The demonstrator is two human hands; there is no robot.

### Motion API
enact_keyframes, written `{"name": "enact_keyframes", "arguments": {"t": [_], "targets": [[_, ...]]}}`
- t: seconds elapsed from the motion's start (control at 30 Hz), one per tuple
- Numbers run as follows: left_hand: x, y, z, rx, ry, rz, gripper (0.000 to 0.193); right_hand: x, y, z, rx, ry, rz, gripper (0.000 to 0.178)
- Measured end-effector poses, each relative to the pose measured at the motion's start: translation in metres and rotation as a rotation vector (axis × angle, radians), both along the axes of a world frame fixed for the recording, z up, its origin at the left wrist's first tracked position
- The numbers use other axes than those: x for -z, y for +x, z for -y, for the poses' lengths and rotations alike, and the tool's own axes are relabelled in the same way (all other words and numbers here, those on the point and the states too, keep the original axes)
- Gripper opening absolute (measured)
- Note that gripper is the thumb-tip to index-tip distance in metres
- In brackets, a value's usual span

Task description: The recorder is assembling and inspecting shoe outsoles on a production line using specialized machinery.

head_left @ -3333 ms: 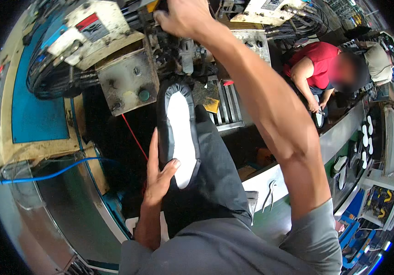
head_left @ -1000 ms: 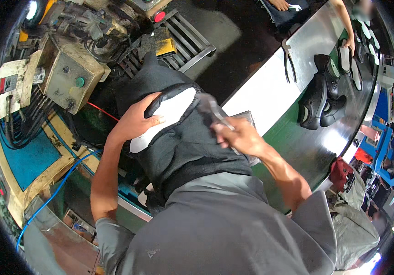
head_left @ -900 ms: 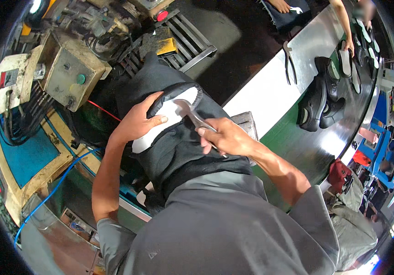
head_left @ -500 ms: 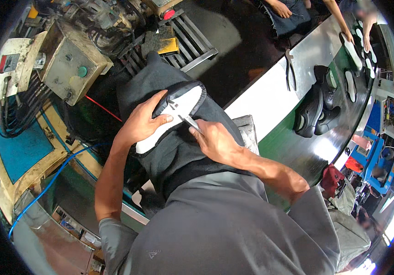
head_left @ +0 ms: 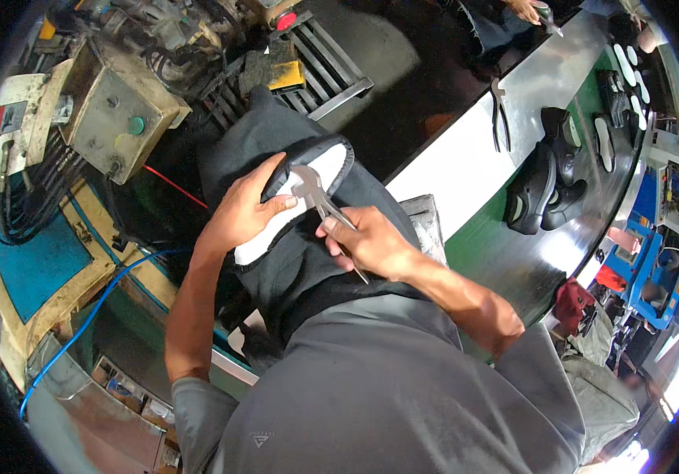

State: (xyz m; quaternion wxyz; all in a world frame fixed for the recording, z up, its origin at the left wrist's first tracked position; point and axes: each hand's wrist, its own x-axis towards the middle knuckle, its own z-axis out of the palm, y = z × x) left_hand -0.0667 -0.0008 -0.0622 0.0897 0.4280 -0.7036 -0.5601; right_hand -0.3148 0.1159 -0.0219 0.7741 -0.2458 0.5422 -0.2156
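At the far left stands a worn metal control box (head_left: 118,118) with a green button, beside a blue mat (head_left: 35,265); a blue cable (head_left: 94,316) runs down from there toward the lower edge.

Next comes the person's left hand (head_left: 245,213); it is closed around the side of a black shoe (head_left: 296,197) that lies sole-up on the person's dark lap, with the thumb pressed on the white insole board (head_left: 272,233) and the fingers wrapped under the upper.

Just to the right, the right hand (head_left: 367,241) is clenched on the handles of metal pincers (head_left: 316,193); the head of the tool lies on the white board near the toe end, touching the black edge of the upper; whether the tool's nose bites the material or only rests on it cannot be told.

As a judgement, the work on the shoe's bottom edge is in the middle: the black upper already wraps around most of the white board, but the board is still bare and no outsole is on it.

Further right, a long bench (head_left: 466,158) carries a second pair of pliers (head_left: 500,118) and several finished-looking black shoes (head_left: 545,186), well apart from the hands; at the top another person's hand (head_left: 523,9) works at the same bench.
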Motion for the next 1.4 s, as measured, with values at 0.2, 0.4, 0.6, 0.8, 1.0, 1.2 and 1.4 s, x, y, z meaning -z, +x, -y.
{"name": "enact_keyframes", "arguments": {"t": [0.2, 0.4, 0.6, 0.8, 1.0, 1.2, 1.4], "targets": [[-0.006, -0.004, 0.0, 0.044, -0.069, 0.092, 0.076, 0.017, -0.005, -0.018, -0.195, -0.591, -0.543, 0.033], [0.004, 0.001, -0.003, 0.025, -0.116, 0.039, 0.073, 0.006, 0.001, -0.009, 0.135, 0.072, 0.176, 0.044], [-0.004, -0.003, -0.002, 0.083, -0.115, 0.095, 0.075, 0.015, -0.012, -0.025, -0.088, -0.179, -0.276, 0.037], [-0.004, -0.004, 0.002, 0.064, 0.294, 0.011, 0.073, 0.013, -0.033, -0.03, -0.502, -0.744, -0.929, 0.008], [-0.011, -0.034, 0.007, 0.081, 0.141, 0.301, 0.071, 0.028, -0.058, -0.023, -0.477, -0.944, -0.894, 0.01], [-0.031, -0.028, 0.007, 0.128, 0.195, 0.3, 0.068, 0.013, -0.03, -0.006, -0.12, -0.968, -0.749, 0.025], [-0.012, 0.003, 0.009, 0.24, 0.263, 0.239, 0.101, 0.008, -0.02, -0.007, -0.196, -0.879, -0.764, 0.022]]}}
